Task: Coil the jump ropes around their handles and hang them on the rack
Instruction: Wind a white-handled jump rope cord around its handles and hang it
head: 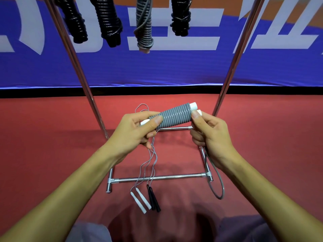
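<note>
A grey jump rope (174, 116) is wound in tight coils around its two white handles, held level in front of me. My left hand (138, 130) grips the left end of the bundle. My right hand (206, 131) pinches the right end by the white handle tips, and the loose grey rope tail (219, 182) hangs down from it in a loop. Several coiled ropes hang from the top of the rack: black ones (108, 21) and a grey one (144, 27). On the floor lie an uncoiled rope with white handles (140, 200) and one with black handles (153, 198).
The metal rack has two slanted uprights (82, 81) (232, 67) and a low crossbar (157, 178) on the red floor (52, 137). A blue banner (157, 67) stands behind. My knees show at the bottom edge.
</note>
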A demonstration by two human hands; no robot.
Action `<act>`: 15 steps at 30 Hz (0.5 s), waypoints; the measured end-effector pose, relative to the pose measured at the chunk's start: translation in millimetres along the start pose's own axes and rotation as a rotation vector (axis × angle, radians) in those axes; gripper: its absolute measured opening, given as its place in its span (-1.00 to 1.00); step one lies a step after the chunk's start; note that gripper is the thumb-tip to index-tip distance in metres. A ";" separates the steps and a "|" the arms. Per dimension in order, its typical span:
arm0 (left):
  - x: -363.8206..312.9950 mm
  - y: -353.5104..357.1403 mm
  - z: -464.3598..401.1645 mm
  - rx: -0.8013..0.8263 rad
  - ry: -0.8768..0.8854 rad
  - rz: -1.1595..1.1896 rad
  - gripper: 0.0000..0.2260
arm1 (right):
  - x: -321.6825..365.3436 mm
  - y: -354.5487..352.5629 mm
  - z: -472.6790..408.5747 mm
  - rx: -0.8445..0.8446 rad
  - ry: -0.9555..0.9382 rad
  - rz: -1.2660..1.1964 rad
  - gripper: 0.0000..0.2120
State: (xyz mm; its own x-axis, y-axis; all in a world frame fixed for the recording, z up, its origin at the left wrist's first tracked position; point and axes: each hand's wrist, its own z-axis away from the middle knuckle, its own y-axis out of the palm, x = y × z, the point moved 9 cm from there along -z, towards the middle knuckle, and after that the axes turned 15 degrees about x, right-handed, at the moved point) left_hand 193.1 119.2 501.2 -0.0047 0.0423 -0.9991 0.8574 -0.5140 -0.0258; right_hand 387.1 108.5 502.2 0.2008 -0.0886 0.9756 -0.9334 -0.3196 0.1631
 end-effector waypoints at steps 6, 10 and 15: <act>-8.2 -3.5 2.1 -0.028 0.089 -0.238 -0.77 | -9.5 -4.7 0.9 -0.077 0.109 -0.043 -0.62; -11.9 -9.9 3.7 -0.086 0.087 -0.439 -0.80 | -21.3 -9.8 3.5 -0.045 0.239 0.102 -0.61; -8.3 -14.2 3.4 -0.166 0.049 -0.613 -0.86 | -29.2 -11.4 3.6 -0.008 0.364 0.049 -0.70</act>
State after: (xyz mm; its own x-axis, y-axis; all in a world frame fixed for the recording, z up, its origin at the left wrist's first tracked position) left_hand 179.3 123.3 509.8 -0.4995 0.3282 -0.8017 0.7748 -0.2446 -0.5829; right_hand 392.9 111.2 471.3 0.0379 0.2382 0.9705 -0.9421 -0.3153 0.1142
